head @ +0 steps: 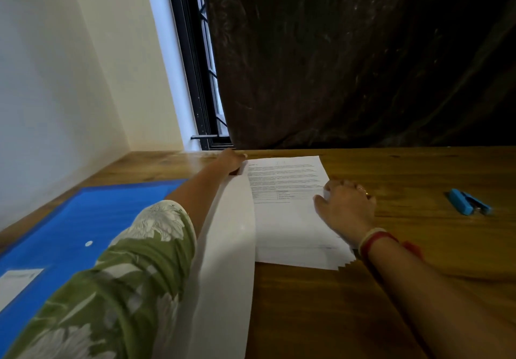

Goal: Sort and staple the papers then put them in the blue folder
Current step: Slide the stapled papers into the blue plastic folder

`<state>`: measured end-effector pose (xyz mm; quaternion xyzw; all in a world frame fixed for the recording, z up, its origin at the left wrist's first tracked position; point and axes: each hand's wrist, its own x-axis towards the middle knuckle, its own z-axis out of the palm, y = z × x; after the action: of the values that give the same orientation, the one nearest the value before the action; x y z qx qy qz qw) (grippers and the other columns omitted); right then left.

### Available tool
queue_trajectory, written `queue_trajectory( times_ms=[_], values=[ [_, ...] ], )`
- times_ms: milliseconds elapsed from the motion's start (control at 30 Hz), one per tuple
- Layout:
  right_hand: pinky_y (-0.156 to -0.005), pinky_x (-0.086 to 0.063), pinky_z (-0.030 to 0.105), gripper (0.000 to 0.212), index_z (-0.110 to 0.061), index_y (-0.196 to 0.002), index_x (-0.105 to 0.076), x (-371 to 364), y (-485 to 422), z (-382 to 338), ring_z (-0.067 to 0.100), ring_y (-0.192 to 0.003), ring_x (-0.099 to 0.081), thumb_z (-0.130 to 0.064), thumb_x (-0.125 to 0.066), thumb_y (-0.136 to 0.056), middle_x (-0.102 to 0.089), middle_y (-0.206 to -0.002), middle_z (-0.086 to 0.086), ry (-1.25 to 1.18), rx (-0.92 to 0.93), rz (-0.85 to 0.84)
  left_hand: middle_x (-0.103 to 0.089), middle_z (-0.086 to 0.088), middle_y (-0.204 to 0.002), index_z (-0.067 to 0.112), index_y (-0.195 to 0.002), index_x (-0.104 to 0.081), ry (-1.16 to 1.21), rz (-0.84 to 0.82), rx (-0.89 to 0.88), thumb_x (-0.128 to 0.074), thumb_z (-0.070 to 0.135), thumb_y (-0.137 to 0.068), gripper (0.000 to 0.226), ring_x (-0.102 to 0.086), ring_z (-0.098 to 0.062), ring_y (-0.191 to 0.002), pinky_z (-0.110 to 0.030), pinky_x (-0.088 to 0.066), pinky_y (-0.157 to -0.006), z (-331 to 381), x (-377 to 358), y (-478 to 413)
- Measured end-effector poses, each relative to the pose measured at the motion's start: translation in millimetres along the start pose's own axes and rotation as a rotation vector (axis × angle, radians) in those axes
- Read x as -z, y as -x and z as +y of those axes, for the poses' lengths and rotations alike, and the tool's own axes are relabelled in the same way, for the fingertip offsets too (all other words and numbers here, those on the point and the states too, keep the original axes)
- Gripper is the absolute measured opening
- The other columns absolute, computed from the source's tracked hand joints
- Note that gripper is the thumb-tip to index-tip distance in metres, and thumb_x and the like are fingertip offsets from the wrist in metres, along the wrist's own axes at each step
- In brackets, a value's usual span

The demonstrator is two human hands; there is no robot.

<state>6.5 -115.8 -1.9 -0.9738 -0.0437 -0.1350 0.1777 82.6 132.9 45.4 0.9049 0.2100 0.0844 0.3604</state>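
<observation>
Tabletop (405,297) of brown wood meets a pale wall (55,79) at the left of the frame and a dark curtain (363,51) along the top, with a strip of black-framed window (199,79) between them. Bare wood lies open at lower centre and across the right, where only a blue stapler (469,205) lies, well apart from the papers. The blue folder (83,219) lies flat at lower left, closed, with a small white round fastener and a white label near its lower end. The paper stack (293,233) sits in the centre. Its top page is printed with text and a small table in the upper half, and its lower right corner is fanned in little steps. One sheet (229,247), showing a blank side, stands lifted along the stack's left edge. The left hand (233,160), arm stretched out in a green flowered sleeve (134,261), grips the far corner of that lifted sheet. The right hand (346,205), with a ring and red and white bangles (374,240), rests at the stack's right edge, fingers curled and thumb on the page. Whether it pinches the paper or only presses it cannot be told.
</observation>
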Motion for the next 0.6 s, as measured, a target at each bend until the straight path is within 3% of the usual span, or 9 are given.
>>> queue_trajectory(
  times_ms=[133,233,333,500,600],
  values=[
    [-0.104,-0.037,0.044,0.043,-0.022,-0.130,-0.050,1,0,0,0.025,-0.125,-0.047,-0.048,-0.043,-0.097,-0.053,-0.135,0.003,-0.018,-0.002,-0.009,-0.062,-0.012,-0.118,0.004,-0.123,-0.058,0.079,0.016,0.025,-0.067,0.030,-0.089,0.044,-0.060,-0.028,-0.110,-0.033,-0.046,-0.097,-4,-2,-10],
    [-0.104,-0.036,0.042,0.041,-0.022,-0.129,-0.051,3,0,0,0.024,-0.123,-0.048,-0.047,-0.044,-0.097,-0.054,-0.134,0.001,-0.035,0.000,0.001,-0.066,-0.012,-0.112,0.004,-0.110,-0.065,0.254,0.010,-0.044,-0.072,0.018,-0.086,0.028,-0.064,-0.031,-0.107,-0.036,-0.049,-0.092,-5,-6,-15],
    [-0.105,-0.034,0.042,0.040,-0.023,-0.129,-0.051,4,1,0,0.023,-0.124,-0.047,-0.047,-0.045,-0.097,-0.053,-0.134,0.001,-0.053,-0.003,0.001,-0.072,-0.010,-0.101,0.007,-0.092,-0.067,0.386,0.060,-0.156,-0.072,0.020,-0.085,0.016,-0.069,-0.031,-0.093,-0.039,-0.054,-0.088,-3,-7,-16],
    [-0.107,-0.032,0.044,0.041,-0.024,-0.130,-0.051,6,2,0,0.024,-0.127,-0.045,-0.048,-0.045,-0.097,-0.051,-0.137,0.000,-0.053,-0.013,-0.012,-0.073,0.002,-0.087,0.015,-0.090,-0.073,0.165,0.235,-0.454,-0.067,0.029,-0.088,0.015,-0.069,-0.014,-0.077,-0.039,-0.057,-0.082,1,-3,-11],
    [-0.107,-0.033,0.043,0.041,-0.025,-0.129,-0.051,7,2,0,0.023,-0.125,-0.046,-0.048,-0.045,-0.096,-0.052,-0.136,-0.001,-0.063,-0.013,-0.007,-0.070,0.001,-0.091,0.016,-0.091,-0.073,-0.073,0.383,-0.606,-0.062,0.032,-0.091,0.019,-0.066,-0.016,-0.080,-0.039,-0.054,-0.083,7,0,-5]
  ],
)
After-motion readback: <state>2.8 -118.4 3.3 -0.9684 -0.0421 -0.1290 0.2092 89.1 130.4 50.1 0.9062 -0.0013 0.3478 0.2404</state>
